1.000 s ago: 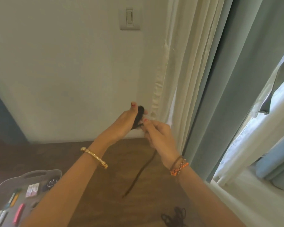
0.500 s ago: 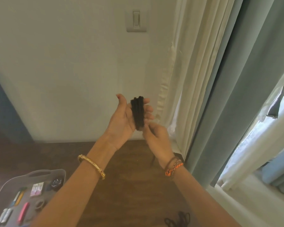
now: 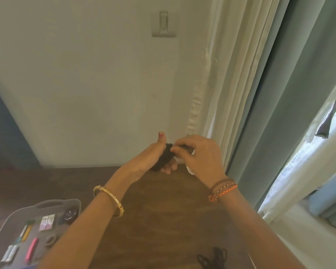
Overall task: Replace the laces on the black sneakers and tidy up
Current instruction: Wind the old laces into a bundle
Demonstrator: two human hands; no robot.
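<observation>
Both hands have dropped lower in the frame since a moment ago. At centre, the left hand (image 3: 153, 159) cradles the wound black lace bundle (image 3: 164, 157), thumb raised, while the right hand (image 3: 199, 154) pinches its top end. Another black lace (image 3: 212, 259) lies on the desk (image 3: 163, 220) at lower right; a grey tray (image 3: 12, 216) sits lower left.

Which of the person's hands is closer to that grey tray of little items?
The left. The left hand, holding the coiled black lace, is up and right of the grey tray; the right hand, pinching the lace's top, is farther right.
</observation>
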